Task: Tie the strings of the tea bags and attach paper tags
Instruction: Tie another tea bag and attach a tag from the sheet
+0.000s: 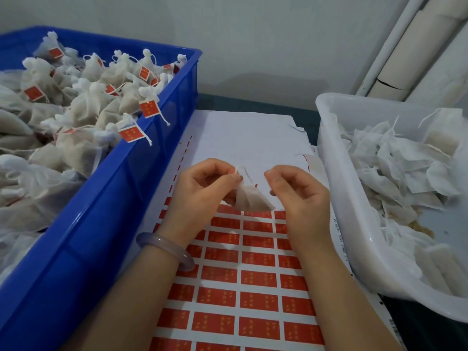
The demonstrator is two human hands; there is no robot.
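Head camera, looking down: a small white tea bag (pixel 252 198) is held between your two hands, over a sheet of red paper tags (pixel 253 279) lying on the table. Your left hand (pixel 202 188) pinches the gathered neck of the bag, where a loop of white string (pixel 244 171) sticks up beside the thumb. Your right hand (pixel 298 196) sits just beside the bag, fingers curled and thumb meeting forefinger; whether it grips a string end is too fine to tell. A pale bracelet (pixel 164 247) circles your left wrist. The sheet's upper part is bare white backing; its lower part is rows of red tags, partly covered by your forearms. To your left, right beside the sheet, stands a blue crate (pixel 101 211) heaped with tied bags (pixel 83 107) carrying red tags. To your right, a white tub (pixel 354 198) holds loose untied bags (pixel 395 168), with crumbs on its floor. Pale pipes (pixel 410 46) run up the wall behind the tub.
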